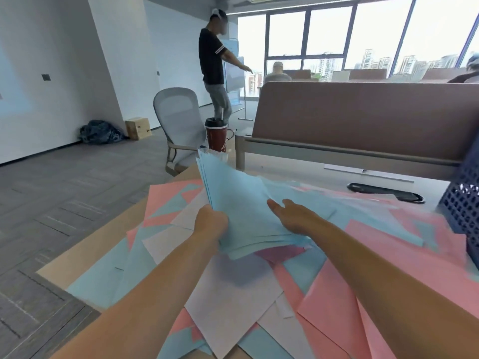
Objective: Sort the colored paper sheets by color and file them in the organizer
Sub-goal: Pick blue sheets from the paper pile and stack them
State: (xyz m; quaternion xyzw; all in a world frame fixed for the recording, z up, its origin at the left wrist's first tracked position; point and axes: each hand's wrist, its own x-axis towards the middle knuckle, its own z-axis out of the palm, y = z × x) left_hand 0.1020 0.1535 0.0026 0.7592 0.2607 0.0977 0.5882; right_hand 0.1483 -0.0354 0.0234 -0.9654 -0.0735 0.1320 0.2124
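A red cup [216,137] and mesh organizer [462,203] flank the blue stack [241,200].

Plainly an open-plan office: shown by a tall brown fabric desk divider [363,117], a grey mesh-backed swivel chair [178,117], grey carpet tiles [64,182], a black oval cable port [386,193] set in the pale grey desktop [298,171], and dark-framed full-height windows [329,32] facing high-rise towers [368,59].

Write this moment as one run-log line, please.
step: sorting blue | left hand: grips blue stack | right hand: fingers straight, touching blue stack | desk: pink sheets, white sheets loose | mesh organizer: far right
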